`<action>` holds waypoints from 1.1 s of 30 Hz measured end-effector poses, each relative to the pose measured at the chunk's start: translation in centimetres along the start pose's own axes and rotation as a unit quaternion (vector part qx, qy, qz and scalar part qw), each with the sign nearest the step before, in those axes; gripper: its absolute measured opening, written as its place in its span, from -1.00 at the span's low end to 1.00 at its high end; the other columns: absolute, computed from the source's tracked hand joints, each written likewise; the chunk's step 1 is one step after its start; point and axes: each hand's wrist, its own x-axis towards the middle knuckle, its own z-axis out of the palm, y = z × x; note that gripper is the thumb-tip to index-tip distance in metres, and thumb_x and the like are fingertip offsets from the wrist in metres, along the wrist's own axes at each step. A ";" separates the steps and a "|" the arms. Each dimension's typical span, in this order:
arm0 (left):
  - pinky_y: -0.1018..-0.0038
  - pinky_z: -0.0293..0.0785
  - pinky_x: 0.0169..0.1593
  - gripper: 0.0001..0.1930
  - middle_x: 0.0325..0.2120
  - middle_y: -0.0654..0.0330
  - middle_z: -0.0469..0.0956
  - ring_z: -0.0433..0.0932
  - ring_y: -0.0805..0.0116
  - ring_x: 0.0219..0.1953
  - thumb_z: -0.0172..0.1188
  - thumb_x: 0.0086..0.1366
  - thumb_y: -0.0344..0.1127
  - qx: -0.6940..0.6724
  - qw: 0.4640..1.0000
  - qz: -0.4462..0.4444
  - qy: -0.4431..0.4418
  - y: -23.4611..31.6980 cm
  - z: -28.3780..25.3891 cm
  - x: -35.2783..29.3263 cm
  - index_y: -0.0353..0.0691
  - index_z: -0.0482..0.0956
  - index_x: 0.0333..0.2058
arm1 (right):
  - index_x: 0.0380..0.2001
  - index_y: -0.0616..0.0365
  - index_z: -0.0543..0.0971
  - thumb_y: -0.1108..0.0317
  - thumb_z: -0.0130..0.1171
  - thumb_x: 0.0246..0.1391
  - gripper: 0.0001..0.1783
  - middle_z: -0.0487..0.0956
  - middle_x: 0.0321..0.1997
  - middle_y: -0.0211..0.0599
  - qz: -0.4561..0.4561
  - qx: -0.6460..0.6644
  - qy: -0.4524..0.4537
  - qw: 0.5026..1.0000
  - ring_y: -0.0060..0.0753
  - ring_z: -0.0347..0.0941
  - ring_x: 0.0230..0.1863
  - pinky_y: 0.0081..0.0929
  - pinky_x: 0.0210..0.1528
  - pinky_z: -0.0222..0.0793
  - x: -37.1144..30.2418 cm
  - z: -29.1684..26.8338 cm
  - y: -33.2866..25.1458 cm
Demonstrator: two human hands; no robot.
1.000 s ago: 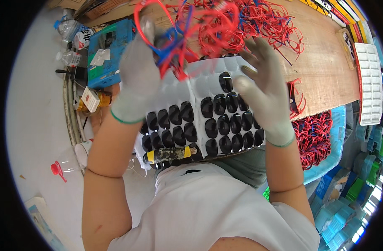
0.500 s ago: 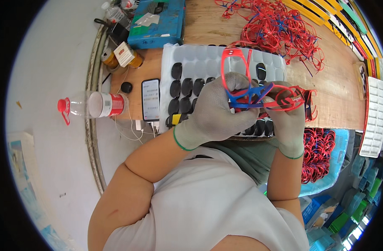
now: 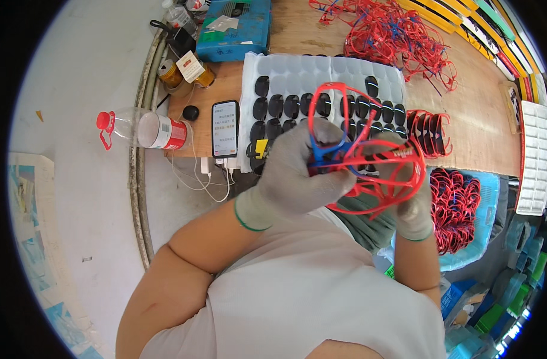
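Fingers of our gloved left hand [image 3: 300,170] are closed on a bunch of red and blue eyewear frames [image 3: 372,160], held raised over the near part of a lens tray. Our right hand [image 3: 414,212], gloved likewise, lies behind the bunch's other end; its fingers are blurred and largely hidden, so we cannot tell whether they grip. One red rim stands upright above the left hand, with no lens visible in it. We judge the step in hand to be sorting or evening out this tangled bunch; the next move, in our reading, calls for a steady left hold while the right parts the interlocked arms. Beneath and beyond the hands we find the white lens tray [image 3: 294,66], its far cells mostly bare, its nearer rows filled with dark lenses [image 3: 276,106]. Just right of it, a row of lensed frames [image 3: 429,133] stands on the tabletop [image 3: 477,125]; farther off lies a loose heap of frames [image 3: 399,36]. Lower right, a light-blue basket [image 3: 487,209] holds more red frames; a phone [image 3: 224,128] lies left of the tray.
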 end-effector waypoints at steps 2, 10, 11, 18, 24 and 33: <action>0.61 0.43 -0.28 -0.67 -0.33 0.33 0.50 0.45 0.67 -0.33 0.29 0.07 -0.59 -0.046 0.997 -0.060 -0.008 0.3 -0.3 -0.4 -0.26 0.44 -0.19 | 0.38 0.31 0.06 -0.34 0.55 -0.35 0.42 0.31 0.31 -0.13 -0.025 0.039 -0.003 0.999 -0.16 0.32 0.33 -0.09 0.29 0.39 0.4 1.8 1.2; 0.51 0.44 -0.30 -0.67 -0.45 0.27 0.52 0.49 0.55 -0.39 0.34 -0.04 -0.42 0.145 0.963 -0.088 -0.209 0.8 -0.9 -0.1 -0.30 0.56 -0.24 | 0.40 0.08 0.12 0.21 0.45 -0.08 0.03 0.36 0.25 0.05 0.030 0.090 0.021 0.995 -0.07 0.46 0.11 -0.16 0.20 0.41 1.0 1.1 2.6; 0.50 0.44 -0.31 -0.68 -0.46 0.26 0.52 0.49 0.54 -0.40 0.34 -0.06 -0.41 0.174 0.957 -0.093 -0.215 1.1 -0.9 0.1 -0.30 0.56 -0.26 | 0.38 0.10 0.16 0.26 0.43 -0.08 -0.02 0.39 0.24 0.08 0.022 0.040 0.010 0.999 -0.10 0.46 0.10 -0.19 0.21 0.39 1.0 0.5 2.4; 0.50 0.43 -0.38 -0.71 -0.52 0.25 0.53 0.46 0.54 -0.49 0.37 -0.12 -0.40 0.289 0.926 0.000 -0.245 1.8 -1.3 0.5 -0.27 0.54 -0.35 | 0.16 0.34 0.34 0.21 0.31 0.11 -0.35 0.45 0.19 0.03 -0.037 -0.222 -0.025 0.974 -0.24 0.46 0.11 -0.30 0.17 0.38 1.8 -0.5 -0.8; 0.55 0.42 -0.39 -0.75 -0.50 0.29 0.51 0.44 0.59 -0.48 0.31 0.01 -0.51 0.148 0.989 -0.021 -0.006 2.3 -1.4 1.0 -0.24 0.48 -0.31 | 0.40 0.38 0.01 0.11 0.22 0.22 -0.09 0.33 0.33 0.01 -0.088 0.062 0.046 0.993 -0.17 0.27 0.35 -0.22 0.42 0.11 2.2 0.1 1.1; 0.59 0.38 -0.39 -0.81 -0.46 0.33 0.52 0.41 0.65 -0.45 0.32 0.12 -0.46 0.076 0.995 -0.047 0.033 -0.2 -0.6 1.6 -0.26 0.49 -0.31 | 0.11 0.26 0.46 0.57 0.09 0.07 -0.53 0.57 -0.08 -0.33 -0.038 -0.108 0.033 0.993 -0.58 0.46 -0.08 -0.49 0.02 0.41 1.0 1.4 2.0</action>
